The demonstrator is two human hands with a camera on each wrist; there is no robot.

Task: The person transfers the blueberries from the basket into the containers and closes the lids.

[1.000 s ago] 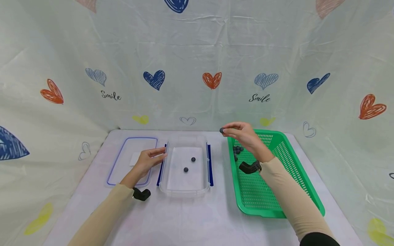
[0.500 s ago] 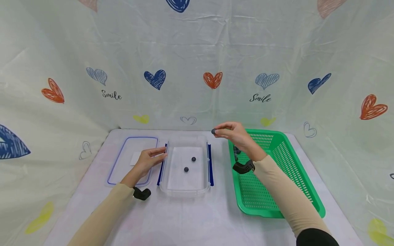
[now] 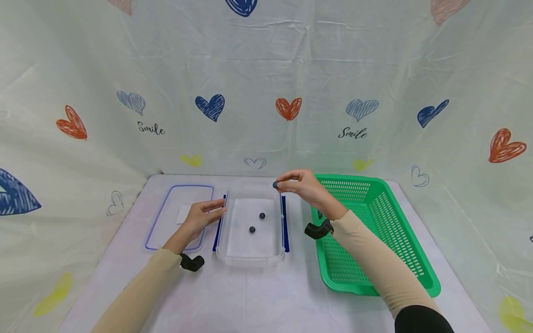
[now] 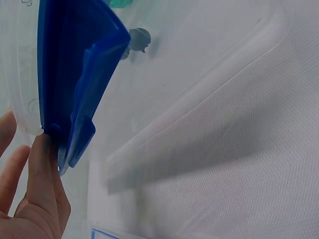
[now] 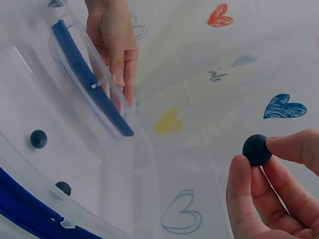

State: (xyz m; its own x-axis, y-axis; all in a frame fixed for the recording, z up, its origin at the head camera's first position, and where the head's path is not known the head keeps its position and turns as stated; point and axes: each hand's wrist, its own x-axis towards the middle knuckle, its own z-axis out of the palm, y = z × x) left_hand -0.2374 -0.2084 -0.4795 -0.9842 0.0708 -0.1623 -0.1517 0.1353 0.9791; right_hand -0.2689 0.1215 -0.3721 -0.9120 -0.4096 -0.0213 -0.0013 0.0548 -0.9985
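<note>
My right hand (image 3: 303, 187) pinches a small dark ball (image 5: 257, 150) between thumb and fingertips. It is over the far right corner of a clear plastic storage box (image 3: 250, 260). On the box's floor lie two similar balls, one farther back (image 3: 262, 215) and one nearer (image 3: 251, 229). My left hand (image 3: 201, 219) holds the box's left side by the rim, its fingertips beside the blue latch flap (image 4: 75, 64). Both long-side latches hang outward.
A green perforated basket (image 3: 333, 287) stands on the right, partly covered by my right arm. Left of the box, a clear lid with a blue seal (image 3: 166, 231) lies flat on the white table (image 3: 258, 300). A curtain printed with hearts (image 3: 250, 69) hangs behind.
My right hand has carried the dark ball left, from above the basket's far left corner to the box's far right corner, dropping slightly. The left hand has stayed at the box.
</note>
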